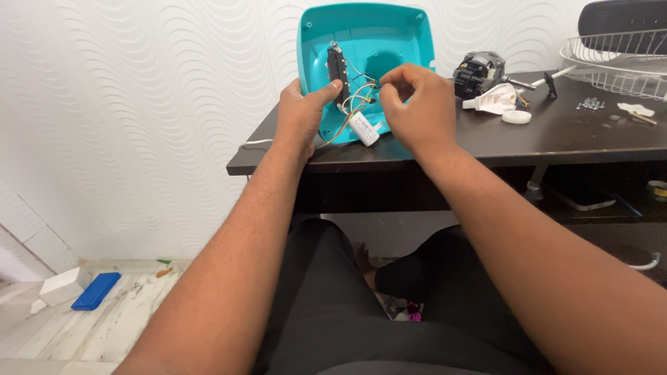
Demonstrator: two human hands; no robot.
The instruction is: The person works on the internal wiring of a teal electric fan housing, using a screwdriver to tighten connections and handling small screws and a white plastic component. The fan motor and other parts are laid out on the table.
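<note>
Two hands worked inside the upturned teal plastic fan housing (389, 35): the left hand (300, 114) gripped its black switch block (338, 69), while the right hand (413, 104) pinched thin coloured wires (361, 94) above the white cylindrical capacitor (364, 129), best teased gently.

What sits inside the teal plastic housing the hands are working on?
Inside the teal housing: a black switch block, coloured wires and a white cylindrical capacitor. The right hand covers where the wires end.

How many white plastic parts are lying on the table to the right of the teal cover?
3: a large white piece beside the motor, a round white ring just in front of it, and a small flat piece by the screws. Others may be hidden.
</note>
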